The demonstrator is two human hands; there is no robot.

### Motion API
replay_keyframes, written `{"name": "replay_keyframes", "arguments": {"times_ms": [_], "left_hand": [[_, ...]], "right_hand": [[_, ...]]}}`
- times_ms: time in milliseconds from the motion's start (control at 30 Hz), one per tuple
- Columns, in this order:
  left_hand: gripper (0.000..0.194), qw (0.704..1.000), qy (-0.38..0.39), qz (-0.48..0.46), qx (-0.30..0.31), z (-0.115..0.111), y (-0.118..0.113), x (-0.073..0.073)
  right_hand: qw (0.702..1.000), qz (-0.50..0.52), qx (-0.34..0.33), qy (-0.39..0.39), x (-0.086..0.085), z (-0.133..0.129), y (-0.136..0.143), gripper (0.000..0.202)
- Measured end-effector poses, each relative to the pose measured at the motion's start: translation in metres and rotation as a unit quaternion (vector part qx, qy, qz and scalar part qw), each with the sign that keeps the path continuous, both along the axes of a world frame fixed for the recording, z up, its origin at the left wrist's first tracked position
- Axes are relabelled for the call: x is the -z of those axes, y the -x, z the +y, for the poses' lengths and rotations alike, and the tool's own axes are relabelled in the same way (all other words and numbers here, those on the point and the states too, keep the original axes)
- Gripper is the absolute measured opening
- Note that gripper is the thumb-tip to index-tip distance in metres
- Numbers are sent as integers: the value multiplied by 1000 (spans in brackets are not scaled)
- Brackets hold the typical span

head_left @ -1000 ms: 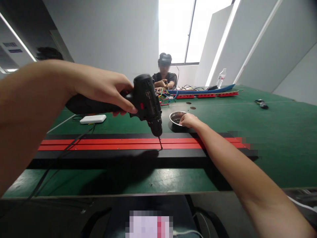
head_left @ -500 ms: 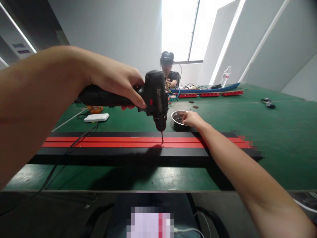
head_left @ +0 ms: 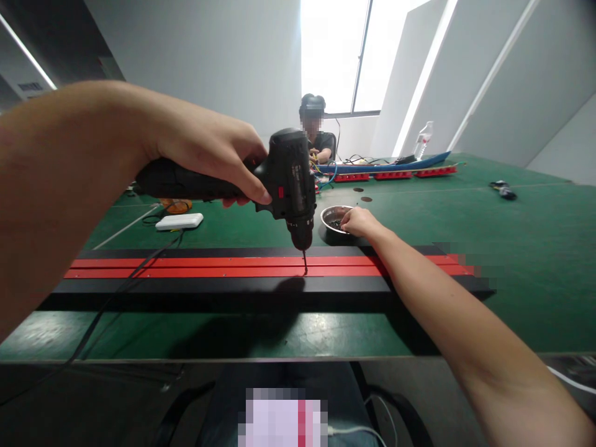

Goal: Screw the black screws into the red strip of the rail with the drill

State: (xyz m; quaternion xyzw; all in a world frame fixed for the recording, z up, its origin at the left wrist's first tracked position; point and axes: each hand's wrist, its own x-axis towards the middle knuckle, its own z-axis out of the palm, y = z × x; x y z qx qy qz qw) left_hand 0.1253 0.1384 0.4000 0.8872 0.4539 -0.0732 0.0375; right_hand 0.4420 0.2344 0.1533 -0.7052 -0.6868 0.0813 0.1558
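My left hand (head_left: 218,152) is wrapped round the handle of a black cordless drill (head_left: 293,180), held nose down. Its thin bit meets the near red strip (head_left: 261,271) of a long black bar (head_left: 186,285) lying across the table. Small screw heads dot the strip. Beyond the bar, the fingers of my right hand (head_left: 358,222) are pinched together inside a round metal bowl (head_left: 328,214) of small dark pieces, probably screws. Whatever those fingertips hold is too small to make out.
A white power bank (head_left: 179,221) and a dark cable (head_left: 109,304) lie on the left. Across the green table (head_left: 526,248) sits another person (head_left: 321,146), near red sockets (head_left: 393,176) and a blue strip (head_left: 386,167). A plastic bottle (head_left: 423,139) stands behind.
The drill's bit tip has come slightly lower onto the near red strip. My right hand stays in the bowl. The whole view has shifted a little.
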Motion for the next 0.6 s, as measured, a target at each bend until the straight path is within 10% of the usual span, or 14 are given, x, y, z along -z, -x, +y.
{"name": "replay_keyframes", "arguments": {"times_ms": [133, 600], "left_hand": [[56, 993, 116, 3, 4, -2, -2, -2], [60, 996, 74, 38, -26, 0, 3, -8]], "right_hand": [[1000, 6, 2, 2, 1, 0, 0, 11], [999, -9, 33, 8, -1, 1, 2, 19]]}}
